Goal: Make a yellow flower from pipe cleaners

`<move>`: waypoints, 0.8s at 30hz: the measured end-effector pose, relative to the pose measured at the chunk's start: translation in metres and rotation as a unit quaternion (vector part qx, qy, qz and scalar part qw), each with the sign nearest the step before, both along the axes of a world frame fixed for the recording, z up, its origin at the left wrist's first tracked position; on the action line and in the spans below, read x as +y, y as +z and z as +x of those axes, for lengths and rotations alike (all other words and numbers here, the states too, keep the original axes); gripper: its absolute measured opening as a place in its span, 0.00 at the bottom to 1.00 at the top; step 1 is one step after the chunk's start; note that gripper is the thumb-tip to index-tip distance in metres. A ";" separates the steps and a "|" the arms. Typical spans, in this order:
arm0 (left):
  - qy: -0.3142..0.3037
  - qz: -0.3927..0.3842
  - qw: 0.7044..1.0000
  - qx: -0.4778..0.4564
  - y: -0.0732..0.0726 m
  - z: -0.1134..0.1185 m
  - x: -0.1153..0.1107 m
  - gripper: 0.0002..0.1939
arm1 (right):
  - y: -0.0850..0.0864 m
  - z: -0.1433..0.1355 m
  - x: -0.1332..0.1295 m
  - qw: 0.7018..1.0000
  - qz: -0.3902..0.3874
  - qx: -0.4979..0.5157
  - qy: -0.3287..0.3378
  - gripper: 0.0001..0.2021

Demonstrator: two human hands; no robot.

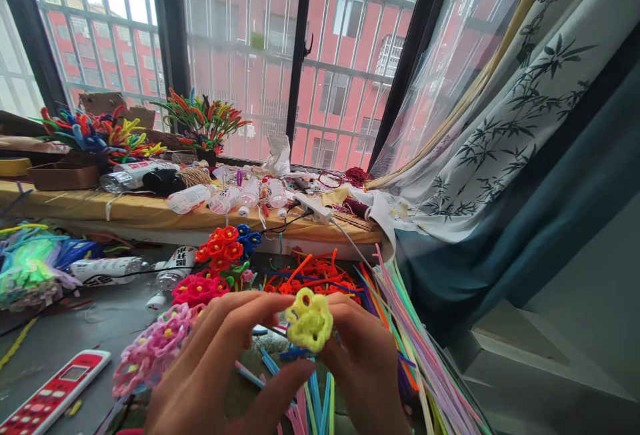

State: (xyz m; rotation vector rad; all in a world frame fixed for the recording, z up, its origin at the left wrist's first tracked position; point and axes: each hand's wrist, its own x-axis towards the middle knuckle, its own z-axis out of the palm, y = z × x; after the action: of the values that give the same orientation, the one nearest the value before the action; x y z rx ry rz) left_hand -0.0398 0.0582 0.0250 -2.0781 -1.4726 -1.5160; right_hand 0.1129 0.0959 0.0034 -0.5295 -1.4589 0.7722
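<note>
A small yellow pipe-cleaner flower (310,320) faces up at the lower middle of the head view. My right hand (367,362) holds it from the right, with fingers bent behind it. My left hand (225,358) is at its left, index fingertip near the petals and thumb stretched below, with a gap between them. Something blue, partly hidden, shows just under the flower. Beyond my left hand lie pink flowers (163,342), magenta flowers (200,286), red flowers (220,247) and blue flowers (249,240).
Long pastel pipe cleaners (415,328) lie at the right, orange-red ones (320,274) behind my hands. A red and white remote (60,392) is at lower left, near bottles (107,268). A power strip (313,208) and more bottles line the window ledge (135,210).
</note>
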 end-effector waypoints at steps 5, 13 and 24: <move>-0.087 -0.016 0.996 -0.003 -0.001 -0.003 0.011 0.19 | -0.002 -0.008 0.001 0.998 0.006 0.053 0.025 0.02; -0.142 0.010 0.988 -0.063 -0.001 0.002 0.010 0.05 | -0.004 -0.013 0.005 0.998 0.016 0.045 0.046 0.04; -0.163 -0.025 0.961 -0.221 -0.012 0.011 0.017 0.08 | 0.003 -0.009 -0.002 0.998 0.038 -0.038 -0.045 0.02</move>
State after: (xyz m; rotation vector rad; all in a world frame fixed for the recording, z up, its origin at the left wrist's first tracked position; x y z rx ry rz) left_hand -0.0284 0.0751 0.0132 -2.1921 -1.3476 -2.2095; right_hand 0.1040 0.0936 0.0059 -0.5678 -1.5183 0.6293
